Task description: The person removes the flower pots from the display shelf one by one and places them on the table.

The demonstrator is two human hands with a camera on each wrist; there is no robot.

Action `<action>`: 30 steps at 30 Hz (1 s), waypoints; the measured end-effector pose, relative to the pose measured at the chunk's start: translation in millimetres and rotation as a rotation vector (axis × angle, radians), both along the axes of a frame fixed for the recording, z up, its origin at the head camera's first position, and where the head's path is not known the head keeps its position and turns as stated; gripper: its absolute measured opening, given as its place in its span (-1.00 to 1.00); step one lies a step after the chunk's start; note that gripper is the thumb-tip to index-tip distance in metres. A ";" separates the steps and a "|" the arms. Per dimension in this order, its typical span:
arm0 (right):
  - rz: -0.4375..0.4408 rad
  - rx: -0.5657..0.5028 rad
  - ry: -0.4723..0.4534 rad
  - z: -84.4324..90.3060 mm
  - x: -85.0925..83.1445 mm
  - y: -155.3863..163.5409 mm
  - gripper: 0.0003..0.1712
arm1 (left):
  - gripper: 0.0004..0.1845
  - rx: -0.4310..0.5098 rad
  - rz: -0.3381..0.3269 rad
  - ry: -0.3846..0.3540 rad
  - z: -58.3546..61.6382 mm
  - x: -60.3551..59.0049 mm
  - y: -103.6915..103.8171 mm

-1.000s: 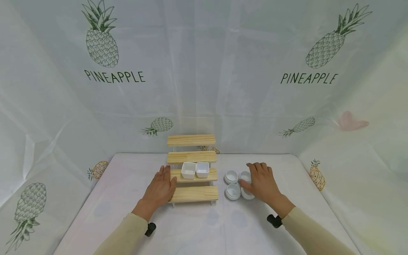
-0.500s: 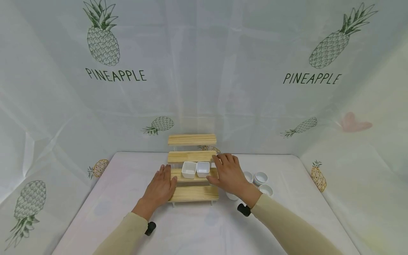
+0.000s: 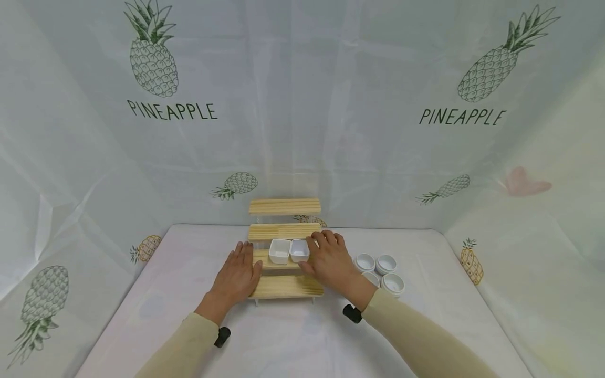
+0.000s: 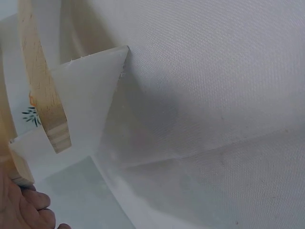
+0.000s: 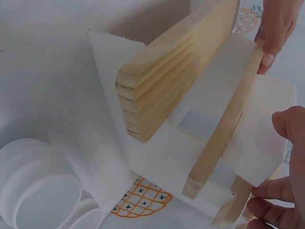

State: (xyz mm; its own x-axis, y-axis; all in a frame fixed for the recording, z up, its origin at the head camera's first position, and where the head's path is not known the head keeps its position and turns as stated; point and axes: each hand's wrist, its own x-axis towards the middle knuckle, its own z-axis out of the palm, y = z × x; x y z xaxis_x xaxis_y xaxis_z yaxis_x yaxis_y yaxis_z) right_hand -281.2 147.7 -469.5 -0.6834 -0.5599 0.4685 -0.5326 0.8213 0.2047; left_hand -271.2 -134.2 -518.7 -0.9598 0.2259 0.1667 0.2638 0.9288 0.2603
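A tiered wooden rack point(image 3: 286, 287) with pale side panels stands in the middle. Two small white square bowls sit side by side on its second shelf from the front: the left bowl point(image 3: 280, 251) and the right bowl point(image 3: 300, 250). My right hand point(image 3: 327, 261) holds the right bowl by its outer side; thumb and curled fingers show around it in the right wrist view. My left hand point(image 3: 238, 275) rests against the rack's left end, fingers fairly straight, thumb at the shelf's front. Part of it shows beside a shelf end in the left wrist view.
Several round white cups point(image 3: 392, 284) stand grouped right of the rack, partly behind my right wrist. A pale cloth point(image 3: 302, 336) covers the table. White curtains with pineapple prints point(image 3: 153, 68) surround the back and sides.
My right hand has moved left from above the round cups to the right square bowl, which has shifted slightly left against its neighbour. My left hand has stayed at the rack.
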 end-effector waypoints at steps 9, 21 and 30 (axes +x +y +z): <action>-0.004 -0.006 0.063 7.6 3.3 -3.5 -0.40 | -0.26 0.006 0.004 -0.038 1.9 -1.3 0.0; -0.021 0.088 0.092 7.4 3.2 1.1 -0.33 | -0.24 0.022 0.012 -0.051 0.6 -0.3 0.2; 0.019 0.044 0.083 10.0 4.3 7.3 -0.37 | -0.24 0.035 0.022 -0.058 1.9 1.5 1.3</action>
State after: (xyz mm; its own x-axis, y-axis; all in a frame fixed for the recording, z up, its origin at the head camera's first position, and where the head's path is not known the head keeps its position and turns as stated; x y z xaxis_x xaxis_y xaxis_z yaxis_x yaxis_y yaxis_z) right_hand -276.9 155.0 -459.5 -0.6322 -0.5939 0.4976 -0.5277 0.8003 0.2847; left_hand -269.7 -132.9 -516.9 -0.9728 0.1994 0.1176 0.2266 0.9244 0.3069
